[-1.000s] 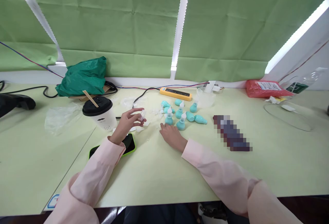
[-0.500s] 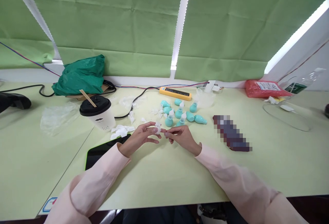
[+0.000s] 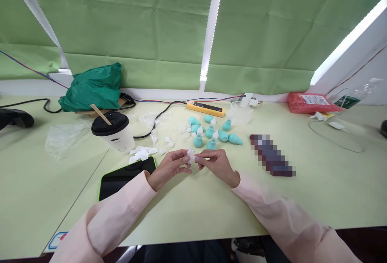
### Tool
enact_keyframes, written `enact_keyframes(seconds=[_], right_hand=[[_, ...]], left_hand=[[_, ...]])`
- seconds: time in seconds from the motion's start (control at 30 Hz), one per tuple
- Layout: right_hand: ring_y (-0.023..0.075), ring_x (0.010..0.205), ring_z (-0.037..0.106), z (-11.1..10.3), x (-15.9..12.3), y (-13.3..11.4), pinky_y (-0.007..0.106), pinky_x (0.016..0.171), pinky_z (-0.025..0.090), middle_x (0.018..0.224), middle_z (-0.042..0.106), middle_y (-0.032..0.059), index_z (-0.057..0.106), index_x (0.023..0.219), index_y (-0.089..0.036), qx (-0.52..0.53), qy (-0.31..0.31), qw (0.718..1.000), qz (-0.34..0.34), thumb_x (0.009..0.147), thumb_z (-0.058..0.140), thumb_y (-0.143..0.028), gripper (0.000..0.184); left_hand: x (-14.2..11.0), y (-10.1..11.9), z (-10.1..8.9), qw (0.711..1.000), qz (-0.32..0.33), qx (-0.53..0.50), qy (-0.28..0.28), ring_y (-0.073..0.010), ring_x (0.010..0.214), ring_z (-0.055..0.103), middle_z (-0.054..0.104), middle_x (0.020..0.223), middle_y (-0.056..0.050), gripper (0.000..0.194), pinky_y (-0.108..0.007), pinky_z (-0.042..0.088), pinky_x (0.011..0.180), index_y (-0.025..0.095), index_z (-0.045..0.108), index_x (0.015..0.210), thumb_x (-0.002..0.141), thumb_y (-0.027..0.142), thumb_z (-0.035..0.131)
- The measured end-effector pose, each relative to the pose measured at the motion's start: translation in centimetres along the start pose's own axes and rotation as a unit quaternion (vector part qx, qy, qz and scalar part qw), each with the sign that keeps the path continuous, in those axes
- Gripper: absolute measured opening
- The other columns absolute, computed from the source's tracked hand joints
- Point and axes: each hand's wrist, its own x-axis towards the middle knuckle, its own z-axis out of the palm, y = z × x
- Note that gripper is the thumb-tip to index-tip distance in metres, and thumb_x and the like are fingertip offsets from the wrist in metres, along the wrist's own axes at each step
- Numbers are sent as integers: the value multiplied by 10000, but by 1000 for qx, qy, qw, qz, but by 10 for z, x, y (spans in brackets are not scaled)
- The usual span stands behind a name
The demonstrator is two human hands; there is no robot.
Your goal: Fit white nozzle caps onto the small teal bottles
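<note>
My left hand (image 3: 173, 167) holds a small clear plastic piece (image 3: 190, 155) upright between thumb and fingers. From the other side, my right hand (image 3: 214, 161) pinches at the right edge of the same piece; its fingertips hide part of it. Just beyond the hands stands a group of several turquoise squeeze bulbs. One upright bulb (image 3: 212, 143) and another bulb (image 3: 198, 139) carry clear pointed tips. A bulb without a tip (image 3: 235, 139) lies on its side at the right. Small clear and white parts (image 3: 169, 142) are scattered left of the group.
On the left are a paper cup (image 3: 116, 140) with a black lid and wooden stick, crumpled tissue (image 3: 142, 153), a dark tablet or phone (image 3: 121, 180) and a green bag (image 3: 93, 88). A yellow power strip (image 3: 205, 109) lies behind; a pixelated dark object (image 3: 272, 156) and red package (image 3: 311, 103) are right.
My left hand has moved right and slightly down with the clear plastic piece, bringing it against my right fingertips. Another small white part now shows left of the bulbs.
</note>
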Motion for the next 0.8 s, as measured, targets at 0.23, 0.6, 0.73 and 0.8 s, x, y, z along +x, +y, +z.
enact_keyframes(seconds=[0.23,0.6,0.73,0.8], right_hand=[[102,480,547,0,1,-1,273,508,507,564,610,7,679,701,-156,39,-1,996,80,551,684,-231,168],[112,491,553,12,-7,3,278,484,514,544,596,-7,639,651,-141,89,46,994,38,549,687,-211,132],[116,488,561,10,-5,0,287,503,514,535,599,0,631,642,-132,96,23,991,88,563,678,-240,142],[113,484,564,9,-4,0,284,522,509,530,602,6,638,656,-124,96,13,990,105,579,668,-256,156]], left_hand=[[0,-2,1,1000,-6,15,25,-138,759,531,578,872,-68,250,-296,454,702,121,602,890,664,230,606],[-4,1,6,999,-8,39,8,-143,723,564,618,794,-59,243,-328,448,756,109,624,863,672,256,594],[-7,3,11,998,7,64,10,-184,786,574,626,839,-82,284,-361,429,806,96,617,881,669,282,595],[-7,4,12,997,10,81,7,-187,790,571,626,831,-85,293,-366,429,806,93,617,877,667,297,595]])
